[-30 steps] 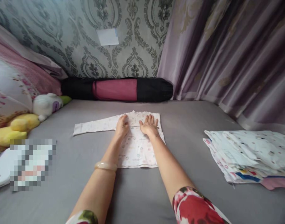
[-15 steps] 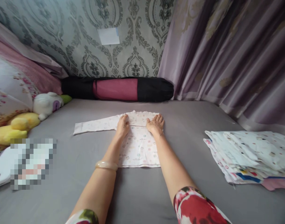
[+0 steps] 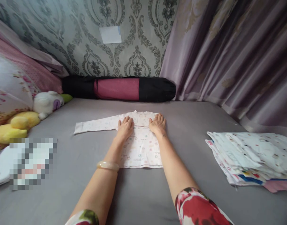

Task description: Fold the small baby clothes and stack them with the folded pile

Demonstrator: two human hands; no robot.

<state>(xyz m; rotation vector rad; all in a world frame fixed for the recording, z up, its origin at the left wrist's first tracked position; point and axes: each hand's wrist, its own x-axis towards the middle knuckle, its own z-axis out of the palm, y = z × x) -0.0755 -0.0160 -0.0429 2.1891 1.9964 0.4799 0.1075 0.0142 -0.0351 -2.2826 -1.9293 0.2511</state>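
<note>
A small white long-sleeved shirt [image 3: 143, 147] with a faint pastel print lies flat on the grey bed sheet [image 3: 87, 162]. Its left sleeve stretches out to the left, while the right sleeve lies folded across the upper body. My left hand [image 3: 125, 127] rests palm down on the shirt near the left shoulder, fingers spread. At the right shoulder edge, my right hand [image 3: 158, 124] presses flat on the cloth with its fingers stretched forward. A pale bangle is on my left wrist.
Folded clothes [image 3: 253, 153] are stacked at the right. A black and pink long bag [image 3: 117, 89] lies along the wall. Plush toys [image 3: 48, 104] sit at the left, near a white object [image 3: 7, 165] and a blurred-out item [image 3: 34, 164]. Purple curtains [image 3: 223, 56] hang at the right.
My left hand has gone from curled at the shoulder to lying flat, slightly further right, with its fingers spread. My right hand stays nearly in place on the shirt.
</note>
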